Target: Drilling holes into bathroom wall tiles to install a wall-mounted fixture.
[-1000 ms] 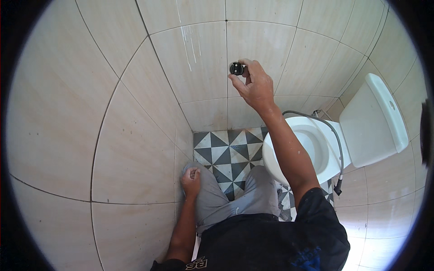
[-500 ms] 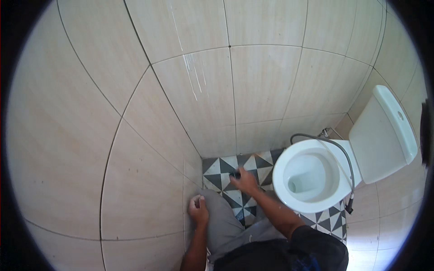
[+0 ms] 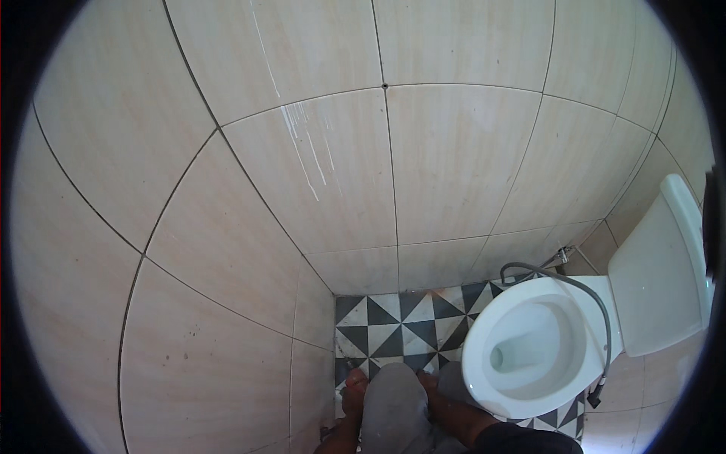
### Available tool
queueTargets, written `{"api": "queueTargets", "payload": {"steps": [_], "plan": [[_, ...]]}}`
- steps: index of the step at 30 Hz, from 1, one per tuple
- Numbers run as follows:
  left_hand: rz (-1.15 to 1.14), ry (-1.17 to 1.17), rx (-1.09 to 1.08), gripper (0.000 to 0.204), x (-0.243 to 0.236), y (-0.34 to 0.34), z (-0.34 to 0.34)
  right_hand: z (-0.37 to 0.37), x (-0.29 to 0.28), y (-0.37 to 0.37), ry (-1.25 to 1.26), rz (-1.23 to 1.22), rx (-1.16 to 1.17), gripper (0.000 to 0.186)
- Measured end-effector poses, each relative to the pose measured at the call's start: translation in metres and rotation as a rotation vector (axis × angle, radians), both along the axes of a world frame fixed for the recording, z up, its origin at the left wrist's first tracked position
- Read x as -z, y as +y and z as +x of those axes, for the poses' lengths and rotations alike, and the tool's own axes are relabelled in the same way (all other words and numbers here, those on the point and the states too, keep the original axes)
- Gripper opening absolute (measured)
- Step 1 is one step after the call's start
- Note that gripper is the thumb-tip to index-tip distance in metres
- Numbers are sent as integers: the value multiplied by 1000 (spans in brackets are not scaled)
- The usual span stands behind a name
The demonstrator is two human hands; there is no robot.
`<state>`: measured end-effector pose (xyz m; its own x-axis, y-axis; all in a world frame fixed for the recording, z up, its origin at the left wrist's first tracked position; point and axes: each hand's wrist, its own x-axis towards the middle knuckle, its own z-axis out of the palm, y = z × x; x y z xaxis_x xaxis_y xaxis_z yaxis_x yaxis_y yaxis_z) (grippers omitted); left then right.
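My left hand (image 3: pixel 353 392) is low beside my grey-trousered left knee (image 3: pixel 393 386), close to the tiled wall on the left. Its fingers look curled in, and whatever they might hold is hidden. On the knee's other side, my right hand (image 3: pixel 428 382) is down between my legs, with its fingers mostly concealed. The white toilet bowl (image 3: pixel 476 363) stands just right of my right leg, its seat up or absent, with a little water at the bottom. Neither hand touches it.
A grey hose (image 3: pixel 601 303) runs over the bowl's back to a black nozzle (image 3: pixel 596 398). The white cistern (image 3: pixel 658 280) stands at right. Black-and-white patterned floor tiles (image 3: pixel 401 325) meet beige wall tiles (image 3: pixel 461 166). White drips (image 3: pixel 306 151) streak the back wall.
The view has tilted up, so things sit lower. My right hand has drawn back from over the floor, where it had a small dark thing, to beside my knee. My left hand stays by the knee.
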<state>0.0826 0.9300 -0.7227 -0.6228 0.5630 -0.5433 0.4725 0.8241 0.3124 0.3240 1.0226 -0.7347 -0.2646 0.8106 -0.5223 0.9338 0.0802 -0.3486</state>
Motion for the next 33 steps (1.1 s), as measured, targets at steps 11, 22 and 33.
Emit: {"api": "queueTargets", "payload": {"steps": [11, 22, 33], "plan": [[627, -190, 204, 57, -221, 74, 28, 73, 30, -23, 820, -120, 715, 46], [907, -1228, 21, 59, -418, 120, 54, -17, -381, -62, 1313, 340, 181, 106], [889, -1802, 334, 57, -557, 180, 121, -24, -518, -4, 1439, 925, 502, 84]]}}
